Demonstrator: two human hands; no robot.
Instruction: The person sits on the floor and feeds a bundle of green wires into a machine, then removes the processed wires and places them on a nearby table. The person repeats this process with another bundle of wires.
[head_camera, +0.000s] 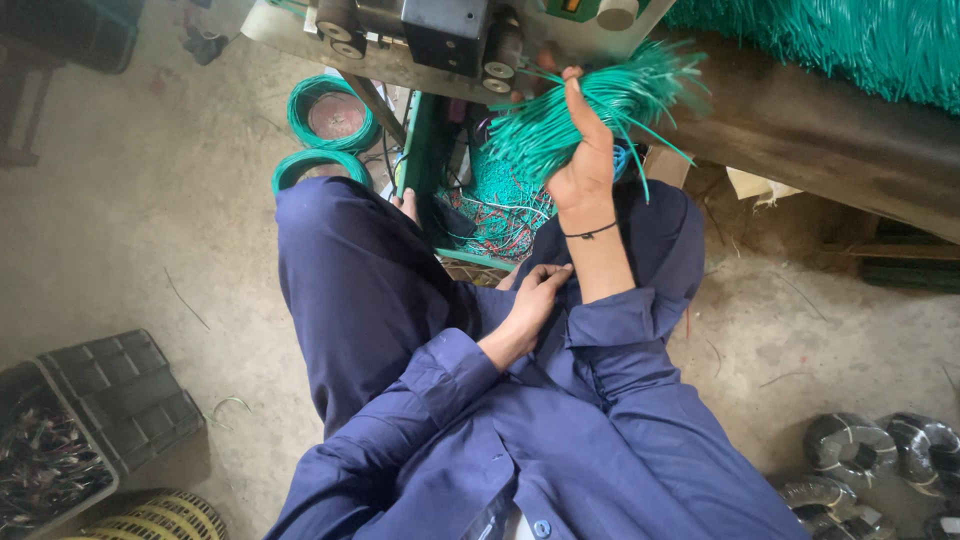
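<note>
My right hand (583, 150) is raised in front of me and closed around a thick bundle of short green wire pieces (560, 115), held just below a wire-cutting machine (450, 35). My left hand (535, 295) rests on my lap against the dark blue work clothes, fingers loosely curled, holding nothing. A thin black band circles my right wrist. A big heap of cut green wires (860, 40) lies on the wooden bench (830, 140) at the upper right.
Two coils of green wire (330, 115) sit on the concrete floor near the machine's green leg. A grey crate of metal parts (50, 450) stands at lower left beside a yellow coil (170, 517). Grey wire coils (870, 455) lie at lower right. Loose wire scraps (490, 205) pile under the machine.
</note>
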